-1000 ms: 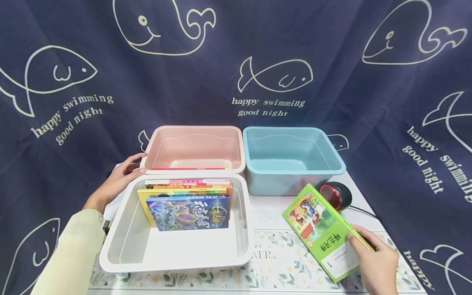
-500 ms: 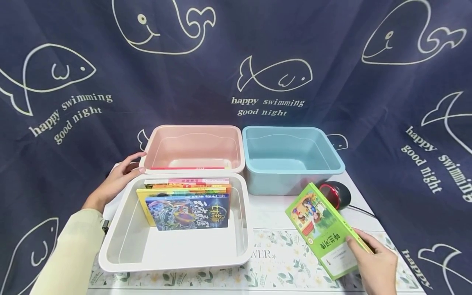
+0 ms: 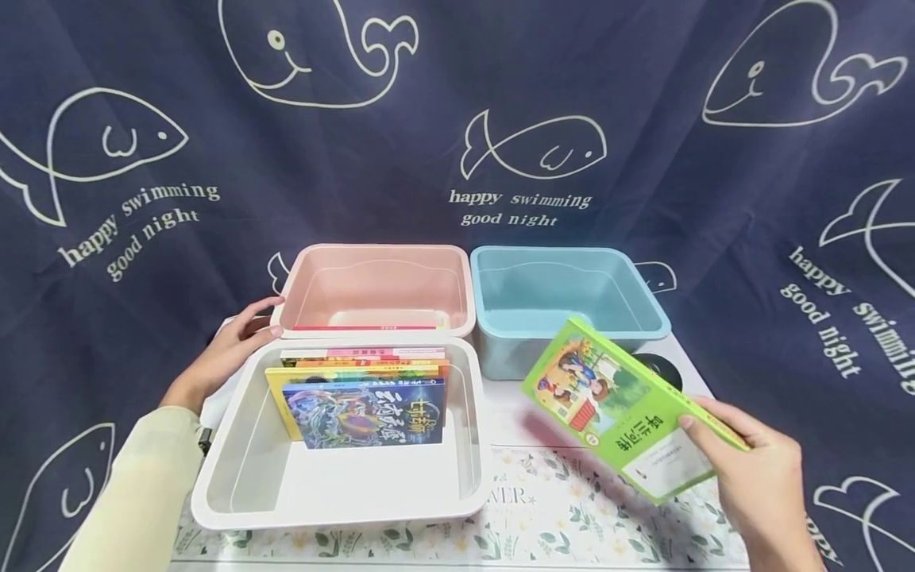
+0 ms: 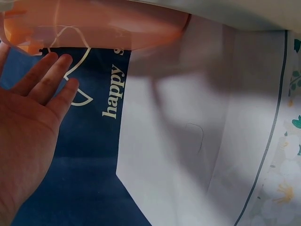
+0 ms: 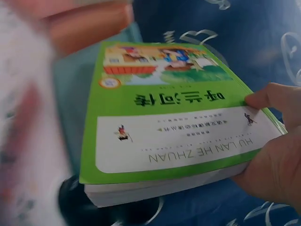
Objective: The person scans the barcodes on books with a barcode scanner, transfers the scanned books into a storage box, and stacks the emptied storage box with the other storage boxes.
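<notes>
A thick green book (image 3: 618,409) with a cartoon cover is gripped at its spine edge by my right hand (image 3: 758,469). It hangs tilted above the table, in front of the blue bin (image 3: 543,357); the right wrist view shows the thumb lying over the cover (image 5: 188,99). My left hand (image 3: 232,345) touches the near left corner of the pink bin (image 3: 379,254), its fingers fairly straight in the left wrist view (image 4: 37,103). The white bin (image 3: 343,516) close by holds several upright books, a blue comic book (image 3: 368,413) frontmost.
A black round device (image 3: 661,369) with a cable stands right of the blue bin, partly hidden by the green book. A thin red book edge (image 3: 364,327) shows inside the pink bin. A floral mat (image 3: 529,532) covers the table front; a dark fish-print curtain (image 3: 400,175) hangs behind.
My right hand has lifted the green book and moved it up and left, so it now overlaps the blue bin's front and part of the black device. The left hand stays put.
</notes>
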The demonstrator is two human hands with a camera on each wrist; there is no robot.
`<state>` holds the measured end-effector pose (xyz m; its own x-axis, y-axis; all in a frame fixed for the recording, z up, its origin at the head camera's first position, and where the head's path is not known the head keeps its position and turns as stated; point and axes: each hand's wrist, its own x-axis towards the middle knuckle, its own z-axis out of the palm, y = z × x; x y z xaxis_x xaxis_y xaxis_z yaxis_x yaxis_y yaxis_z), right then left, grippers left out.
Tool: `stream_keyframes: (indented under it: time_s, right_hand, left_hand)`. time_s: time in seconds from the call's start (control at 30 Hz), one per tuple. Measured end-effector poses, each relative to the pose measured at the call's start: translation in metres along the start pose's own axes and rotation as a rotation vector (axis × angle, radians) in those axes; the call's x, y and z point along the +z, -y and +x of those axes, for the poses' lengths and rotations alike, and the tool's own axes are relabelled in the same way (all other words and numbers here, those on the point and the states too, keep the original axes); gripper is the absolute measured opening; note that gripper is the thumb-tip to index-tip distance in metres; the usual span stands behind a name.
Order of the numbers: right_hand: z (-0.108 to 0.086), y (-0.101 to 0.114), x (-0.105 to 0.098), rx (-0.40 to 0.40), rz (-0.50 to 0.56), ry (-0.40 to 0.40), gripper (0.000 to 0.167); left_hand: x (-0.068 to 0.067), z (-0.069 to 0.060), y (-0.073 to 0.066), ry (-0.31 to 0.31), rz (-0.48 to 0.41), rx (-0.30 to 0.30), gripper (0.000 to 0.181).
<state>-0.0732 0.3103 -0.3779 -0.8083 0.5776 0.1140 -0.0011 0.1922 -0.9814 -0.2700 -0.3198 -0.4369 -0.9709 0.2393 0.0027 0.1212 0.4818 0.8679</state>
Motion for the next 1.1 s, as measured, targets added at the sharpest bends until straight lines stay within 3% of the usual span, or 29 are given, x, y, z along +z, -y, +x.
stream_keyframes:
  time_s: [0.2,0.33,0.77,1.1]
  right_hand:
    - [0.015,0.039,0.017,-0.193,0.295,0.207,0.029]
    - [0.029,0.063,0.035,-0.270,0.383,0.323,0.027]
    - [0.072,0.110,0.114,-0.283,0.244,0.442,0.024]
    - [0.084,0.125,0.195,-0.366,0.137,0.625,0.027]
  left_hand:
    - [0.000,-0.001,0.000,0.005,0.009,-0.002,0.063]
    - [-0.001,-0.002,0.000,0.004,0.008,-0.007,0.063]
    - [-0.002,0.001,-0.002,0.010,0.003,0.001,0.063]
    - [-0.002,-0.002,-0.002,0.006,0.019,-0.027,0.063]
